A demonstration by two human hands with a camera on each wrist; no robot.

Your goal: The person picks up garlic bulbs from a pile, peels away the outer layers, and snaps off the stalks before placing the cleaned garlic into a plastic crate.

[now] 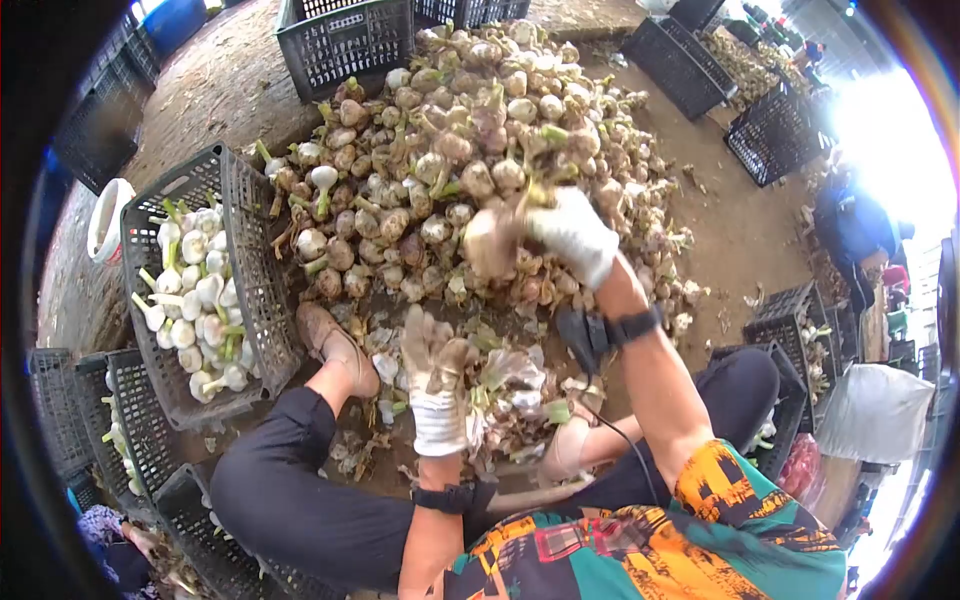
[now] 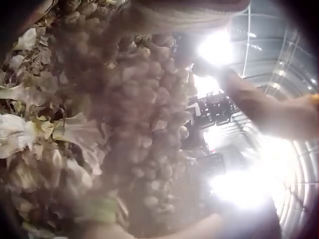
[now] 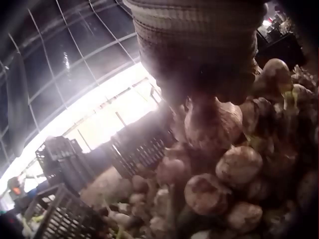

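Bright patterned fabric of the person's shirt [image 1: 690,540] fills the bottom of the head view, with dark trousers [image 1: 290,500] spread to either side below the garlic heap [image 1: 470,130]. Just below that heap, the left hand [image 1: 437,375], in a white glove with a black strap at the wrist, lies over a litter of husks and stalks [image 1: 510,400]; its gloved fingers look loosely extended, though whether they pinch any of the husks cannot be told. At the near edge of the heap, the right hand [image 1: 572,235], also gloved in white, is raised with its fingers curled round a dirt-brown garlic bulb [image 1: 490,243]. In the right wrist view the same bulb [image 3: 212,127] hangs right under the glove cuff, with other muddy bulbs of the heap beside it. Left of the heap stands a dark plastic crate [image 1: 255,280] holding cleaned white bulbs [image 1: 195,295] with green stems. More dark crates [image 1: 345,40] stand beyond the heap. A tan shoe [image 1: 335,345] rests between the crate of white bulbs and the left hand.
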